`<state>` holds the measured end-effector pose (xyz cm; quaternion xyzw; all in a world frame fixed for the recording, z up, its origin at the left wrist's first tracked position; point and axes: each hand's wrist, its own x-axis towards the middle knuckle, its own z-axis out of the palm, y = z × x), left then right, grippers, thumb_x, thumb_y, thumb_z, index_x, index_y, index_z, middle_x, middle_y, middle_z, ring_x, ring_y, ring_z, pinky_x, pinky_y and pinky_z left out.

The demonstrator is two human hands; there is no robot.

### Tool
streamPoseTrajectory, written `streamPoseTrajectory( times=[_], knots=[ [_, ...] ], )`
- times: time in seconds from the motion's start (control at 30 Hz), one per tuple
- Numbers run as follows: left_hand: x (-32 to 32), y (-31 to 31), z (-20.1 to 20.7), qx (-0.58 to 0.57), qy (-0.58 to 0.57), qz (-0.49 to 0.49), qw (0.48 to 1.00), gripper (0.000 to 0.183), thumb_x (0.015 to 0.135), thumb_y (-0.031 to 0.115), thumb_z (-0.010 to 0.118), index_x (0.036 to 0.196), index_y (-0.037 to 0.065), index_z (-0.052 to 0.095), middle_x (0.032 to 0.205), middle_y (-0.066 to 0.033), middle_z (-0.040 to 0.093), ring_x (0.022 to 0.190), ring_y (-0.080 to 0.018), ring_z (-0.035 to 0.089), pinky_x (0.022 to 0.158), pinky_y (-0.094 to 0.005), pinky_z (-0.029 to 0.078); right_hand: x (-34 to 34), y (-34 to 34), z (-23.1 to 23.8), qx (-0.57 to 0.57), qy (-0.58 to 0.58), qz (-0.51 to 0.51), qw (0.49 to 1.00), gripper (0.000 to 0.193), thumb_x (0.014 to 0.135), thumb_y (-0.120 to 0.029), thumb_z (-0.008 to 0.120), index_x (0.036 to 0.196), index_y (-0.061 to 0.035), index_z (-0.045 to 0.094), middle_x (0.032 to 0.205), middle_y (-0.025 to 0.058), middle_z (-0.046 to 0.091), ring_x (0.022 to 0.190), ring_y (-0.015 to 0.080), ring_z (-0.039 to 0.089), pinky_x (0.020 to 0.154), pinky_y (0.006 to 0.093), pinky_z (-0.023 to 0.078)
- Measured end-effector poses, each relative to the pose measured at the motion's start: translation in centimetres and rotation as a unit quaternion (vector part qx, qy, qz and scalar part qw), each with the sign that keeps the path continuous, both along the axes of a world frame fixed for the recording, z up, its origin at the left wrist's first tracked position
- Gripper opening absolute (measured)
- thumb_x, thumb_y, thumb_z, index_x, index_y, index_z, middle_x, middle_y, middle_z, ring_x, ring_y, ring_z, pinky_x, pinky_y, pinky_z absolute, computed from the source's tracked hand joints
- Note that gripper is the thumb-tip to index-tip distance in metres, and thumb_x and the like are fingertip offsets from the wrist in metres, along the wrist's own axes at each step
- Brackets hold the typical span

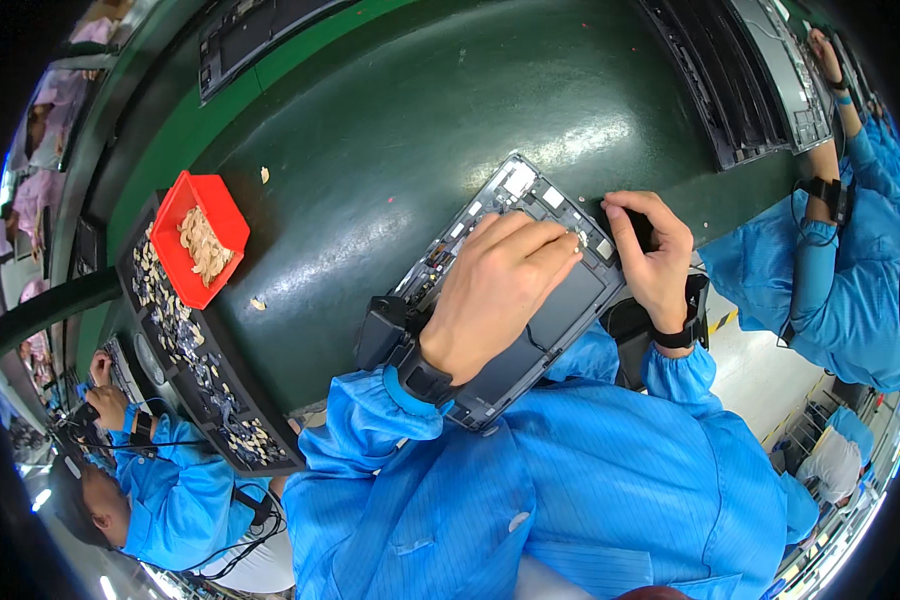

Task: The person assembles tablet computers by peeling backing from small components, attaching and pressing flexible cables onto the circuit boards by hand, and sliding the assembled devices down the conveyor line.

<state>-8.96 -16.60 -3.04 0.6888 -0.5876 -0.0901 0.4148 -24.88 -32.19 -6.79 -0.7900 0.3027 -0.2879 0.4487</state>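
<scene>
An opened flat dark-grey electronic device (pixel 565 310), tablet-like, lies tilted on the green table against my front, its inner parts and small silver plates showing. My left hand (pixel 500 280) reaches across it, fingertips pinched together near its right edge; a tiny pale bit shows there, too small to name. Just off that edge is my right hand (pixel 660 262), with fingers curled and thumb tip meeting the index finger. Whatever it pinches is too small or hidden. Both wrists wear dark bands, and a black box-like piece (pixel 382 330) sits by the left one.
To the left, a red bin (pixel 232 205) of tan pieces stands on a long black tray (pixel 280 462) strewn with tan and dark scraps. Stacked dark device casings (pixel 725 90) lie at far right. Another casing (pixel 260 45) is at the back. Co-workers in blue sit on both sides.
</scene>
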Motion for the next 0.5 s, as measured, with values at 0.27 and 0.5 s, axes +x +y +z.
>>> streamPoseTrajectory(
  times=[0.27,0.5],
  knots=[
    [-0.7,-1.2,0.2,0.033,0.003,0.046,0.998,0.014,0.087,0.011,0.081,0.099,0.004,0.081,0.098,-0.0070,0.076,0.091,-0.0274,0.068,0.083,-0.0413,0.053,0.0,0.3,0.0,-0.013,0.004,0.003,1.000,0.014,0.092,0.002,0.075,0.106,-0.0015,0.078,0.097,0.0124,0.077,0.091,0.0249,0.072,0.084,0.0337,0.053],
    [-1.0,-1.4,0.9,0.050,-0.011,0.075,0.996,0.014,0.086,0.010,0.081,0.099,0.004,0.081,0.098,-0.0089,0.074,0.092,-0.0300,0.068,0.083,-0.0419,0.055,0.1,0.4,0.1,-0.018,0.012,0.002,1.000,0.014,0.092,0.002,0.075,0.105,-0.0017,0.078,0.097,0.0124,0.076,0.091,0.0253,0.071,0.084,0.0341,0.053]
  ],
)
